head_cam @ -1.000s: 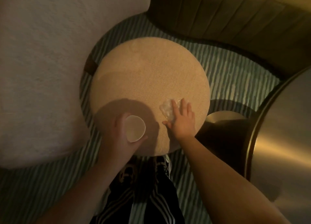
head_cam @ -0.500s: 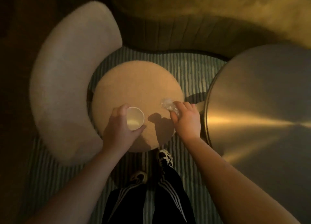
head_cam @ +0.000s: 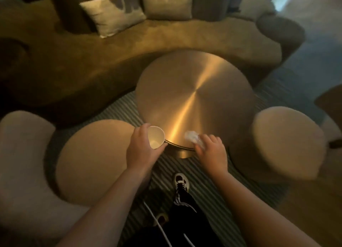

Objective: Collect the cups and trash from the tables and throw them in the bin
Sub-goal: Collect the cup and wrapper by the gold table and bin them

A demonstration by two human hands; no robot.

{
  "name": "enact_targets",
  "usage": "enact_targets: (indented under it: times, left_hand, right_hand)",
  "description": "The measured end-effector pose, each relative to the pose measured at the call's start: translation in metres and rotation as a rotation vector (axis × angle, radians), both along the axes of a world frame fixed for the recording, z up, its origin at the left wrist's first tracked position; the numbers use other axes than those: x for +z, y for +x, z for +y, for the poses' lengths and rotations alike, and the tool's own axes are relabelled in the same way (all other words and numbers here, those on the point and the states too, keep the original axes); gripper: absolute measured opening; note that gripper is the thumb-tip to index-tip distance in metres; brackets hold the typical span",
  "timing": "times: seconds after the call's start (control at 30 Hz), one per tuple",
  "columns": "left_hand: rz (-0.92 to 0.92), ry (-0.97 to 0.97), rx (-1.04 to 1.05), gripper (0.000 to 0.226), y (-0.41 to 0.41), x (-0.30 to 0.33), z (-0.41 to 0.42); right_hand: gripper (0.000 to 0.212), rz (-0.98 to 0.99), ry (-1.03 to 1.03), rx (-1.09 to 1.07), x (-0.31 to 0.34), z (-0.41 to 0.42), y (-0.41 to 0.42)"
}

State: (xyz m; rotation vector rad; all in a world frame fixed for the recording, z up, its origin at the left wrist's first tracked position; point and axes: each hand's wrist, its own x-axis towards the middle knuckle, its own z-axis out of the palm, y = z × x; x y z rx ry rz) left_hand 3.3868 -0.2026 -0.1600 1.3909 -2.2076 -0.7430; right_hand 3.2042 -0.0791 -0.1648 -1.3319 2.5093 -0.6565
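My left hand (head_cam: 142, 150) grips a white paper cup (head_cam: 156, 137), its open mouth facing up and tilted toward me, with nothing visible inside. My right hand (head_cam: 211, 152) is closed on a crumpled clear plastic wrapper (head_cam: 191, 136) that sticks out past the fingers. Both hands hover over the near edge of the round brushed-metal table (head_cam: 194, 98). No bin is in view.
A round tan seat (head_cam: 96, 161) with a pale curved backrest (head_cam: 24, 163) stands at the left, and a second round stool (head_cam: 288, 143) at the right. A curved brown sofa (head_cam: 129, 48) with cushions (head_cam: 112, 11) runs behind the table. Striped carpet (head_cam: 218, 187) lies underfoot.
The wrapper was picked off the tan seat by my right hand. Both hands lifted and the view swung up and right, so the metal table is now centred.
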Motion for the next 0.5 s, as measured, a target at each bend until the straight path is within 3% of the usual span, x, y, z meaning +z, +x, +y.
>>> enact_targets:
  times: [0.23,0.5]
  left_hand:
    - [-0.004,0.038,-0.422,0.073,-0.138,0.009,0.087]
    - [-0.035,0.03,-0.852,0.076,-0.292,0.017,0.241]
  right_hand:
    - [0.029,0.048,0.007,-0.451,0.005,0.148,-0.068]
    - [0.028,0.014,0.008,-0.897,0.019,0.335,-0.149]
